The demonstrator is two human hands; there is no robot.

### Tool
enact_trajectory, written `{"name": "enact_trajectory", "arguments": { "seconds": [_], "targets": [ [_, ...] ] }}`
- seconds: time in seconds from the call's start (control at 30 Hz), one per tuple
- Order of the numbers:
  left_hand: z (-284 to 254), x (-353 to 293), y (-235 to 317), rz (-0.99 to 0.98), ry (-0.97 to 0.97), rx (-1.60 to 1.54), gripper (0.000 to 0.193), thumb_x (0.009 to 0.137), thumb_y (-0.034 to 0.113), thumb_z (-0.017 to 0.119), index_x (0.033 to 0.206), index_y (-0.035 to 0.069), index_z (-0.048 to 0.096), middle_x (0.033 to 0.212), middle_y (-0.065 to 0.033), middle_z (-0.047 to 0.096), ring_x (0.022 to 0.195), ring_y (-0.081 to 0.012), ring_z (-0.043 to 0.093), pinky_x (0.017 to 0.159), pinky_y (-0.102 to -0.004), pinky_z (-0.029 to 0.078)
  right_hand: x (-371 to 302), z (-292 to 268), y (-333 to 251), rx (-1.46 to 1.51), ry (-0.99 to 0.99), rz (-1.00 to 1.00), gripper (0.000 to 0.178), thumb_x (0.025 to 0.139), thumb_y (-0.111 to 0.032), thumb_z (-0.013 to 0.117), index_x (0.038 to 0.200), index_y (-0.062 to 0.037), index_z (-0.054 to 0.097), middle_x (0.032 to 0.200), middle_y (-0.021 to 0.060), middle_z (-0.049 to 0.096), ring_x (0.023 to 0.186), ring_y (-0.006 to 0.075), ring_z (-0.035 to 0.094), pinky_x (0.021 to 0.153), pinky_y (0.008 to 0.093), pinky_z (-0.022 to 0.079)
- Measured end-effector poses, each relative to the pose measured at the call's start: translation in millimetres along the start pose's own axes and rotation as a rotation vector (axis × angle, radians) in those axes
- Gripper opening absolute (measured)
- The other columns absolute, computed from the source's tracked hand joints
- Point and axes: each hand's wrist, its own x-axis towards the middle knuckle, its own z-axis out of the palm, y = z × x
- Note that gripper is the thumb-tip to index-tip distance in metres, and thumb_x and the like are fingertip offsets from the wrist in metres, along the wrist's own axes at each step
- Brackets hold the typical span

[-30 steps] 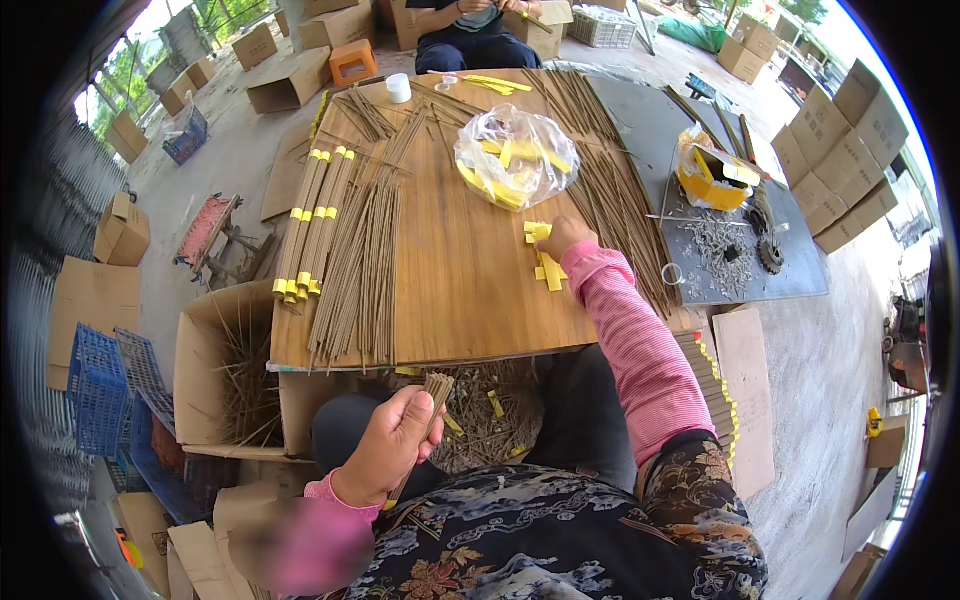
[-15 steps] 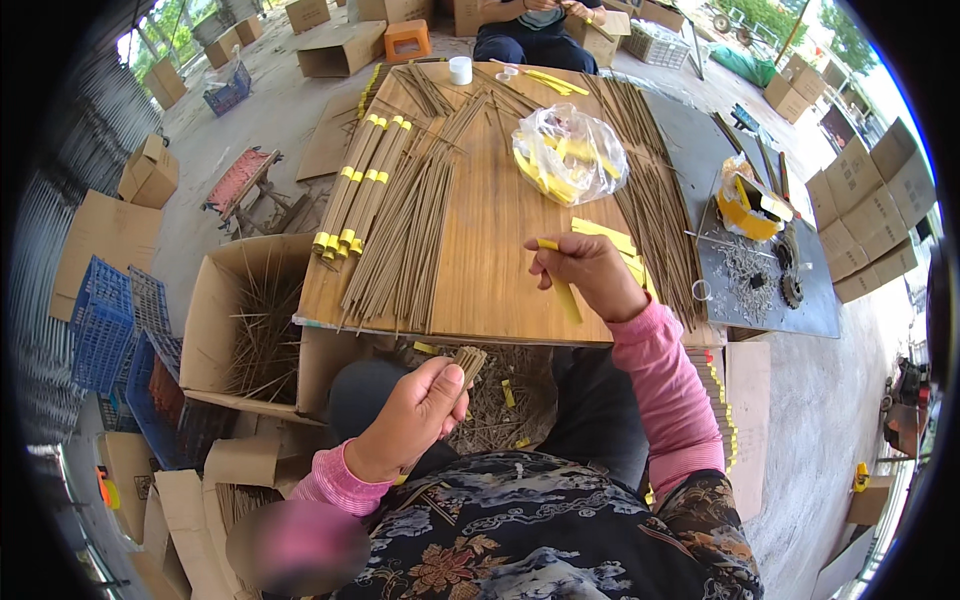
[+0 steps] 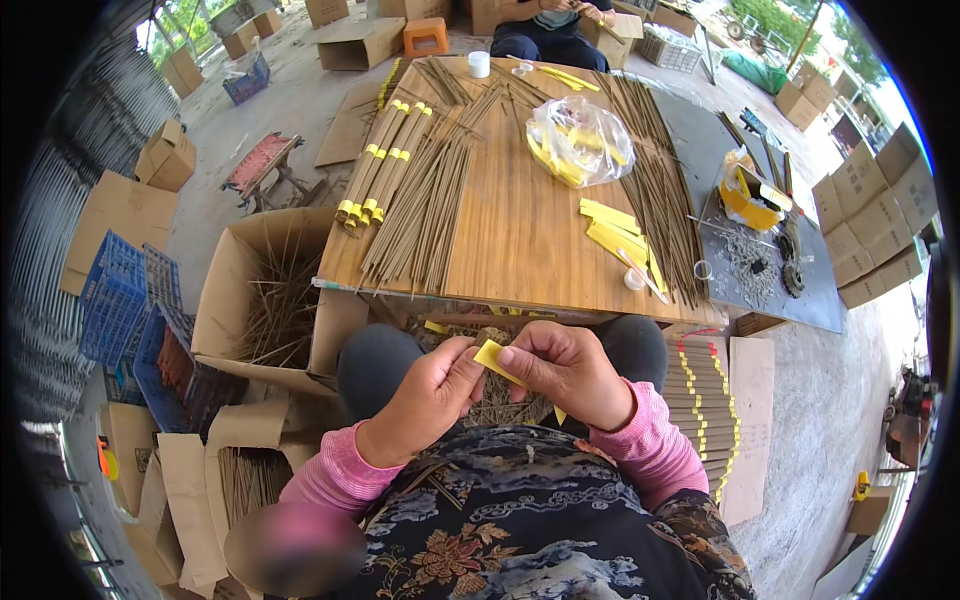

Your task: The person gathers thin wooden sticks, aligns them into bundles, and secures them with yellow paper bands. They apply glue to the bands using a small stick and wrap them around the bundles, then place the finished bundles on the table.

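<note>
Over my lap, my left hand (image 3: 425,393) is closed round a bundle of thin brown incense sticks (image 3: 488,336), whose upper end shows above the fingers. My right hand (image 3: 578,372) pinches a yellow paper strip (image 3: 500,364) between thumb and fingers and lays it against the bundle's end. The strip's lower tail hangs below the right hand. Most of the bundle is hidden by my hands. On the wooden table (image 3: 505,245) ahead lie loose incense sticks (image 3: 420,220), finished bundles (image 3: 385,165) with yellow bands, and a stack of yellow strips (image 3: 615,235).
A clear plastic bag (image 3: 580,140) of yellow strips, a white jar (image 3: 479,65) and a small pot (image 3: 634,280) with a brush stand on the table. Left is a cardboard box (image 3: 265,300) of sticks; banded bundles (image 3: 690,400) lie right. Another person (image 3: 550,35) sits opposite.
My right hand has come down from above the table to my left hand, bringing the yellow strip onto the bundle. The left hand has moved slightly right. The view has shifted a little.
</note>
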Motion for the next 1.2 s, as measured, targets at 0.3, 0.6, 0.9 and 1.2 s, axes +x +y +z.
{"name": "enact_trajectory", "arguments": {
  "seconds": [0.3, 0.6, 0.9, 1.2],
  "targets": [
    [10, -14, -2, 0.104, 0.011, 0.083, 0.034, 0.096, 0.025, 0.033, 0.118, 0.0, 0.041, 0.07, -0.0008, 0.046, 0.057, -0.004, 0.038, 0.049, -0.0159, 0.032, -7, 18, -3, -0.23, 0.207, -0.097, 0.025, 0.082, -0.021, 0.062, 0.071, 0.001, 0.057, 0.056, 0.0061, 0.057, 0.049, 0.0066, 0.049, 0.044, 0.0236, 0.04],
    [14, -21, -3, 0.165, 0.027, 0.061, 0.045, 0.096, 0.03, 0.03, 0.127, -0.002, 0.033, 0.073, -0.001, 0.047, 0.058, -0.0044, 0.039, 0.052, -0.0169, 0.034, -10, 25, 4, -0.355, 0.318, -0.194, 0.023, 0.079, -0.019, 0.064, 0.07, 0.0004, 0.056, 0.054, 0.0131, 0.052, 0.044, 0.0157, 0.049, 0.043, 0.0277, 0.04],
    [20, -15, -3, 0.148, 0.072, 0.072, 0.037, 0.095, 0.03, 0.032, 0.106, -0.001, 0.048, 0.066, 0.0004, 0.046, 0.054, -0.0037, 0.039, 0.048, -0.0166, 0.033, -11, 21, 9, -0.295, 0.3, -0.191, 0.022, 0.078, -0.018, 0.065, 0.069, 0.0004, 0.056, 0.053, 0.0101, 0.052, 0.045, 0.0106, 0.046, 0.042, 0.0258, 0.039],
    [22, -15, 11, -0.012, 0.007, -0.102, 0.039, 0.095, 0.036, 0.031, 0.09, 0.003, 0.05, 0.064, -0.0019, 0.048, 0.05, -0.0043, 0.038, 0.044, -0.0165, 0.031, -12, 5, 12, -0.128, 0.146, -0.159, 0.026, 0.08, -0.023, 0.065, 0.071, -0.0001, 0.055, 0.056, 0.0054, 0.055, 0.052, 0.0063, 0.049, 0.046, 0.0225, 0.041]
  ]
}}
